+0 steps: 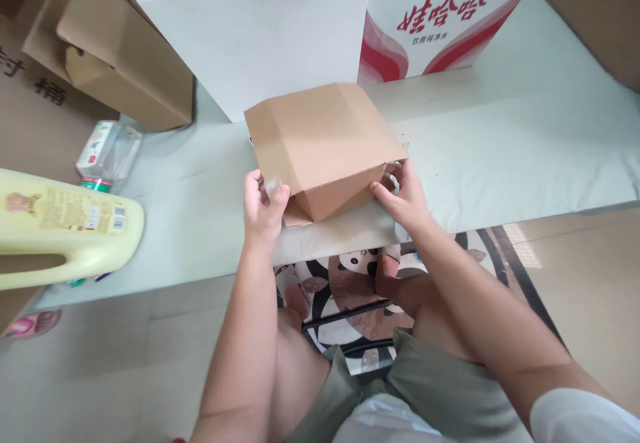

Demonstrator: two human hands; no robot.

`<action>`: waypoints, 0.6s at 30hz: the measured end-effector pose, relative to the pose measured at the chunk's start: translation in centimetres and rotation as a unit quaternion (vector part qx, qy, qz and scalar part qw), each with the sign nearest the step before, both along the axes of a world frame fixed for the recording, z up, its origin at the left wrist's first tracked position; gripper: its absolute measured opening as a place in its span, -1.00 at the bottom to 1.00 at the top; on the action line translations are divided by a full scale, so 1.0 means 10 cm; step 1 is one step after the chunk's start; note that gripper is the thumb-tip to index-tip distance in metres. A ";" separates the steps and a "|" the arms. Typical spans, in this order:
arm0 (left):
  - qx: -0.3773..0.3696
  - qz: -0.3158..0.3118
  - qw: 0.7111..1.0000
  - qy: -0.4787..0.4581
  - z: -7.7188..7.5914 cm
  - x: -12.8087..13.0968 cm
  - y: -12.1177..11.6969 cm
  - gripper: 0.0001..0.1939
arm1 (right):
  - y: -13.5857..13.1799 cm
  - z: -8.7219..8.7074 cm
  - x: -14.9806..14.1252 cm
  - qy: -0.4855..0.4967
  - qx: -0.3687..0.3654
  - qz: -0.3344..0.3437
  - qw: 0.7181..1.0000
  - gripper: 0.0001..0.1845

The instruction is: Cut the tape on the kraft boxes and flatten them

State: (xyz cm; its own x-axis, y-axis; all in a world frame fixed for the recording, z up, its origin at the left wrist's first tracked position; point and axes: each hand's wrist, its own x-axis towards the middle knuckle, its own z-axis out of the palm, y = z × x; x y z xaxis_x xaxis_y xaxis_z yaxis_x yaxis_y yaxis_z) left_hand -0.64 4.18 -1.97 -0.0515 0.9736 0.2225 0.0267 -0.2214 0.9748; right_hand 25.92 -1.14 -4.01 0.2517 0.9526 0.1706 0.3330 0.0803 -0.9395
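Note:
A small brown cardboard box (330, 138) lies on the cloth-covered table in front of me, its lid panel on top and a side flap folded down at the left. My left hand (264, 213) is closed at the box's front left corner, thumb against the edge. A small clear piece (273, 185), perhaps tape, shows between thumb and fingers. My right hand (406, 196) grips the front right corner, thumb on the front panel and fingers behind, partly hidden. Something whitish and crinkled (394, 182) shows by those fingers.
White cartons (260, 36) and a carton with red lettering (435, 23) stand behind the box. To the left are an open brown carton (135, 76), a clear bottle with a green cap (111, 153) and a large yellow jug (100, 230). The table edge (500, 220) runs before my knees.

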 end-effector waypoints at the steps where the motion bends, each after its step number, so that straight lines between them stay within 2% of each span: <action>1: -0.005 0.009 1.000 -0.003 0.01 -0.01 0.00 -0.33 | 0.00 0.01 0.01 -0.008 -0.005 -0.015 1.000 -0.48; 5: -0.040 0.026 0.999 -0.011 0.07 -0.04 0.00 -0.32 | 0.00 0.04 0.02 -0.035 -0.002 -0.072 0.997 -0.45; 8: -0.051 0.025 0.998 -0.032 0.08 -0.06 0.01 -0.31 | 0.01 0.07 0.00 -0.024 0.016 -0.085 0.996 -0.46; 13: -0.054 0.015 0.998 -0.015 0.09 -0.07 -0.01 -0.41 | 0.00 0.11 -0.03 0.128 0.030 -0.095 0.987 -0.52; 15: -0.071 0.003 0.997 -0.017 0.12 -0.06 -0.04 -0.51 | -0.01 0.12 -0.03 0.176 0.028 -0.115 0.977 -0.48; 18: -0.086 0.015 0.994 -0.068 0.16 -0.03 -0.06 -0.72 | -0.02 0.12 -0.01 0.220 0.047 -0.152 0.962 -0.47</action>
State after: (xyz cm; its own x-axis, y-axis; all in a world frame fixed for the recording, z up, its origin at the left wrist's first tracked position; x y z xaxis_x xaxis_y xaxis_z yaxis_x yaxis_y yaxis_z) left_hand -0.95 3.56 -0.38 -0.0984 0.9942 0.0422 -0.1043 -0.0525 0.9932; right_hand 25.78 -1.37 -2.78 0.5834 0.8095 0.0661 -0.0739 0.1339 -0.9882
